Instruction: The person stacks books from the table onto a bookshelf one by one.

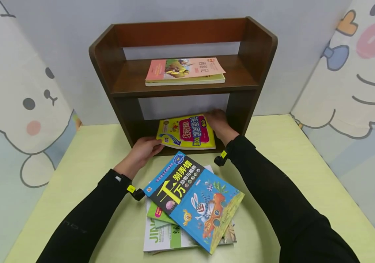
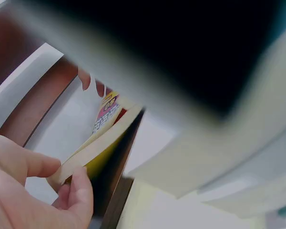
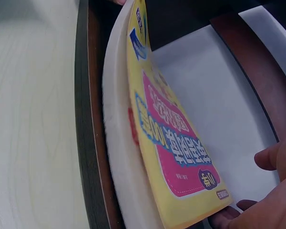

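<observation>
A yellow book [image 1: 187, 131] with a pink title panel lies face up on the lower shelf of a brown wooden bookshelf. My left hand [image 1: 143, 150] pinches its front left corner. In the left wrist view, the thumb and fingers of that hand [image 2: 43, 186] meet around the thick page block. At the book's right edge is my right hand [image 1: 218, 122], reaching inside the shelf. The right wrist view shows this hand [image 3: 271, 191] with its thumb lifted off the cover and its fingertips by the book's edge, partly hidden.
On the upper shelf [image 1: 121, 82] lie a pink book [image 1: 187, 68] and another beneath it. In front of the bookshelf, a blue and black book [image 1: 204, 204] tops a loose pile on the pale table [image 1: 72, 190]. Cartoon-printed walls [image 1: 6, 91] stand on both sides.
</observation>
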A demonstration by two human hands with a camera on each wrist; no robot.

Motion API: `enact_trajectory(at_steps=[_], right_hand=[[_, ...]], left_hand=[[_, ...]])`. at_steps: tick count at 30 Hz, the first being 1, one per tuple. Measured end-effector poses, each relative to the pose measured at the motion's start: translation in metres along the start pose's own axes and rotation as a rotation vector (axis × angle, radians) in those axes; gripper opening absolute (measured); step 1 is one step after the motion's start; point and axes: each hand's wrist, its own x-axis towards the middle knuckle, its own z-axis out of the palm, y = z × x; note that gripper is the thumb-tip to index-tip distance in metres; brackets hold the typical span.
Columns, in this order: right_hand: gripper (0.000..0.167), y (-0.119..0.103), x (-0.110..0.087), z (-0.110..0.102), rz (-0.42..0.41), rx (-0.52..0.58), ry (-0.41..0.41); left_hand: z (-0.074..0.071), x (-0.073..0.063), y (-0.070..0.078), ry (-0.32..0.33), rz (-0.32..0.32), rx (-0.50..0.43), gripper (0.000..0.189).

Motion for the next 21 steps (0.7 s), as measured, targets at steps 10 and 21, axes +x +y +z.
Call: enact_trajectory(at_steps=[10,21], right_hand=[[0.062,0.008,0.007,-0.005,0.063,-0.072,-0.071],[0.067,0.013,0.005,-0.011,0.081,-0.074,-0.132]], left_hand=[[-0.011,-0.003,0.005,-0.044,-0.062,0.097,0.053],[-0.019,-0.013,0.009,-0.097,-0.044,0.256,0.06]])
